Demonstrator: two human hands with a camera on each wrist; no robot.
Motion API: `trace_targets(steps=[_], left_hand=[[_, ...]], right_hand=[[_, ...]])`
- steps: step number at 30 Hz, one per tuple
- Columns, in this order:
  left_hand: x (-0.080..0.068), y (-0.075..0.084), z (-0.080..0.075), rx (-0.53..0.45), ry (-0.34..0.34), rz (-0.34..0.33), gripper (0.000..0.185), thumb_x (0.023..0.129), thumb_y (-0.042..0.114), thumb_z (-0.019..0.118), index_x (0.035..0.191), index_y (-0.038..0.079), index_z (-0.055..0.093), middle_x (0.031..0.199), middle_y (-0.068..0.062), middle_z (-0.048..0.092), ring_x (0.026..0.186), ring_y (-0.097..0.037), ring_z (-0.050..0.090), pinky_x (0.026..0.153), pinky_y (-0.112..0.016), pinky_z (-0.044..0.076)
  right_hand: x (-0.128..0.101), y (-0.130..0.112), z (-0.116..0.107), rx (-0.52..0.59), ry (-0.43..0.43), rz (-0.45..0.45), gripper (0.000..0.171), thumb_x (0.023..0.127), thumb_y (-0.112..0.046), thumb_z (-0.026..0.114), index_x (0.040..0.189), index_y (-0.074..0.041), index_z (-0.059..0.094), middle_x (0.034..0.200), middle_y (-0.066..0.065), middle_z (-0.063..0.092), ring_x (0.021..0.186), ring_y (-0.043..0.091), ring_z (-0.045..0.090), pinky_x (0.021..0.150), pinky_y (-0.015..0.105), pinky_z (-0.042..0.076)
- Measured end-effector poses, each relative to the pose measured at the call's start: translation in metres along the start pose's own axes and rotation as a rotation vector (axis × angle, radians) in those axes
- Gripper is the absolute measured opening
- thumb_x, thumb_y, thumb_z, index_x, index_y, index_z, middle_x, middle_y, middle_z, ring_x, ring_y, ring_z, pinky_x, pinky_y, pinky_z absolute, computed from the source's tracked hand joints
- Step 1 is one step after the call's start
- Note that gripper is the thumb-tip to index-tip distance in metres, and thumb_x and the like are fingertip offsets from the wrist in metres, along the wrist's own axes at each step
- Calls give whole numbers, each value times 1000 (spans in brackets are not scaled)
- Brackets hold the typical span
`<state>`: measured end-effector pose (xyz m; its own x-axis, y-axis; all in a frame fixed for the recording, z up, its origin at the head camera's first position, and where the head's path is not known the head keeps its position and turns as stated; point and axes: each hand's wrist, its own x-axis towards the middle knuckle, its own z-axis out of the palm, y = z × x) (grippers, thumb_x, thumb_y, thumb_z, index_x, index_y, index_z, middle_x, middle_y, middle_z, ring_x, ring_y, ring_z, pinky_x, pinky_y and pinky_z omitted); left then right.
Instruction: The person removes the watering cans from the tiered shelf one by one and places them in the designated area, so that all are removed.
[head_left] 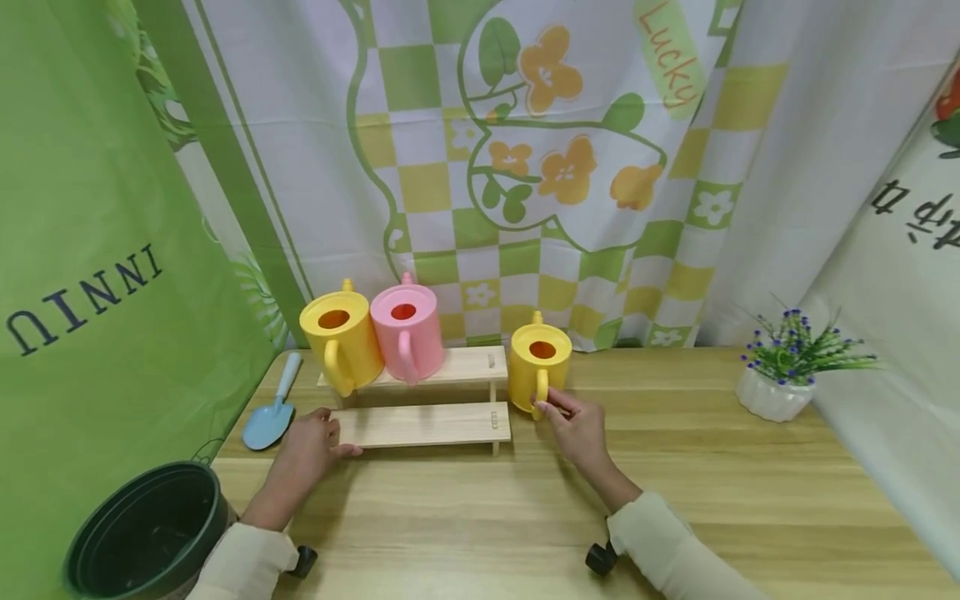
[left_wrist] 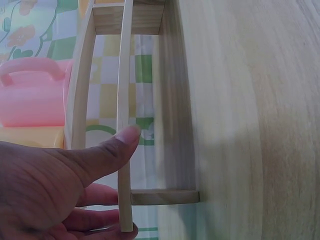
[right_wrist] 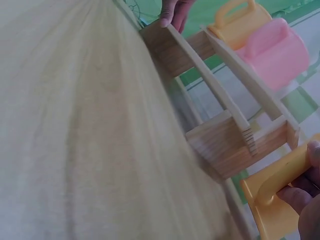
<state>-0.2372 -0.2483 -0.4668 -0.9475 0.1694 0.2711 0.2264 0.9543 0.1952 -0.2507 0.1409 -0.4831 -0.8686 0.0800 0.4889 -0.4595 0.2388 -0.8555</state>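
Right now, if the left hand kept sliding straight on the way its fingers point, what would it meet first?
The left hand already touches the wooden shelf's lower step at its left end, so it meets that board first.

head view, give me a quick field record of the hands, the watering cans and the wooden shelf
left hand: holds the left end of the wooden shelf's lower step, thumb on its edge
right hand: pinches the handle of the yellow can
yellow can: upright on the table, just right of the shelf
upper step: second yellow can and pink can, side by side
lower step: bare
nearby: blue trowel, black pot, small potted plant
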Motion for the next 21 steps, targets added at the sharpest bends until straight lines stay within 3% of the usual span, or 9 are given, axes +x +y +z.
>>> trace_targets(steps=[5,11,17,21], left_hand=[[-1,1,1,-2,3,16,49,62,37,81,57,11,40,70,-5,45,54,-16,37,48,-27,32],[-3,1,-1,12,27,48,49,61,36,81,56,13,38,71,-6,47,53,-16,35,47,-28,31],[2,4,-5,6,4,27,49,60,35,82,53,12,39,67,-5,45,51,-15,34,46,-26,30],[2,5,-3,20,20,77,48,59,35,83,52,13,40,64,-3,44,49,-14,36,45,-26,33]], right_hand=[[-7,18,1,-9,-14,20,23,78,-4,70,100,3,68,89,16,69,85,21,66,66,18,51],[-13,2,-1,20,-70,57,23,79,3,67,101,10,65,92,24,66,87,29,65,68,21,51],[-12,19,-4,61,-130,154,28,80,3,66,107,10,62,97,24,65,92,34,63,74,31,51],[-8,14,-19,-111,-137,104,35,79,-12,72,108,5,63,99,17,67,93,30,63,80,37,50]])
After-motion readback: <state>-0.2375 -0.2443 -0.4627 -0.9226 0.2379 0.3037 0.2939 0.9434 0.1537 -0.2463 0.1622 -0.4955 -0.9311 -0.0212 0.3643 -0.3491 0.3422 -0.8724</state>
